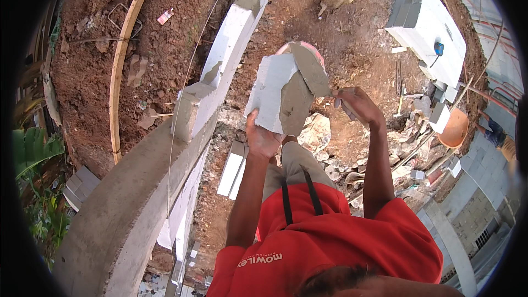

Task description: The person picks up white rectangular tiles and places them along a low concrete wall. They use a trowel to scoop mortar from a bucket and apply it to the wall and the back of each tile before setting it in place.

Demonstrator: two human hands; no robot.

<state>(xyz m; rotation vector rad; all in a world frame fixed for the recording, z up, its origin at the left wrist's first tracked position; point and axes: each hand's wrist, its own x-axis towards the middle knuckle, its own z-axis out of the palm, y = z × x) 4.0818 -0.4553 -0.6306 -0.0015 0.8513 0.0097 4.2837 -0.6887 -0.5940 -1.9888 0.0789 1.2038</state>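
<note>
My left hand (258,137) grips a white lightweight block (264,85) from below, its near-right face coated with grey mortar (292,107). My right hand (355,104) is closed on the handle of a trowel (311,69), whose mortar-covered blade lies against the block's upper right part. A pink-rimmed bucket (313,49) shows partly behind them. To the left runs a low wall of white blocks (228,38) on a concrete beam (121,198), with mortar at the joints and a thin string line along it.
A timber plank (126,44) lies on soil at left. White blocks (426,30) are stacked at upper right, near an orange wheelbarrow (454,129), scattered tools and sacks (313,132). Loose blocks (234,168) lie beside the wall. Another person (498,135) is at the far right edge.
</note>
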